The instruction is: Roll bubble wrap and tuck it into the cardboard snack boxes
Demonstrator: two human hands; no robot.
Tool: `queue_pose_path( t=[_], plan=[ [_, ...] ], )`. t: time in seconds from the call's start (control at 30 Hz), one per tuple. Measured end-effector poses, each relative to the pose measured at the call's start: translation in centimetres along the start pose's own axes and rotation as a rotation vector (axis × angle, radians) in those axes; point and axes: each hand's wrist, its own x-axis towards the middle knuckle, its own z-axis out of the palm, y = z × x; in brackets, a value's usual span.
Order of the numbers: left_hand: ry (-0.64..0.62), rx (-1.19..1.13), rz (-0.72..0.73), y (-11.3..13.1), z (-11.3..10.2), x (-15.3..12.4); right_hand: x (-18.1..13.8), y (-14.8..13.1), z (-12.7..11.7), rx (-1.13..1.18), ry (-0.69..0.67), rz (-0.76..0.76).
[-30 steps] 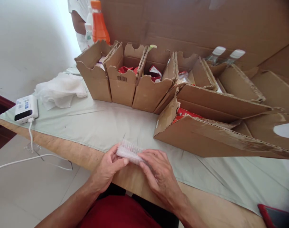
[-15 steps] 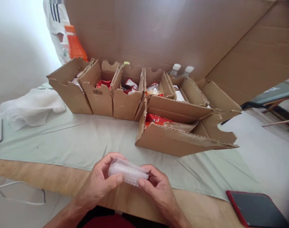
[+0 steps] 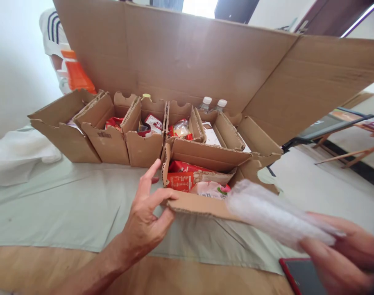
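Right hand point(image 3: 343, 250): grip clamped on near end of bubble wrap point(image 3: 269, 213), thumb on one side, fingers on the other; both blurred. Wrap held tilted, clear of the tabletop point(image 3: 174, 276), its far end overlapping the front box point(image 3: 205, 151) in view; contact with the box cannot be told. Left hand point(image 3: 146, 213): grip together on left end of the front flap point(image 3: 202, 205), thumb below, finger above, index finger raised. In box: red packets point(image 3: 180, 181), pink-and-white packet point(image 3: 209, 189). Red-edged device point(image 3: 306, 272) lies below the wrap in view.
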Motion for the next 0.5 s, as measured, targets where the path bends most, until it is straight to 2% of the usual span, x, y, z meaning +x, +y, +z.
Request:
queue_pose_path(
  t=[0.07, 0.13, 0.17, 0.27, 0.4, 0.5],
  plan=[
    [0.014, -0.076, -0.007, -0.5, 0.3, -1.1, 2.4, -1.3, 0.1, -0.11, -0.04, -0.085],
    [0.025, -0.138, -0.011, -1.0, 0.5, -1.7, 4.8, -3.9, 1.4, -0.248, -0.127, -0.191],
    [0.027, -0.156, -0.013, -1.1, 0.6, -1.8, 6.1, -5.3, 2.5, -0.298, -0.19, -0.264],
    [0.013, -0.172, -0.02, -1.4, 0.8, -1.9, 9.6, -8.5, 6.2, -0.346, -0.487, -0.378],
    [-0.007, -0.179, -0.013, -1.5, 0.7, -1.9, 13.1, -9.3, 10.5, -0.504, -0.818, -0.42],
    [-0.021, -0.184, -0.007, -1.6, 0.6, -2.0, 14.1, -9.2, 12.8, -0.648, -0.962, -0.416]
  ],
)
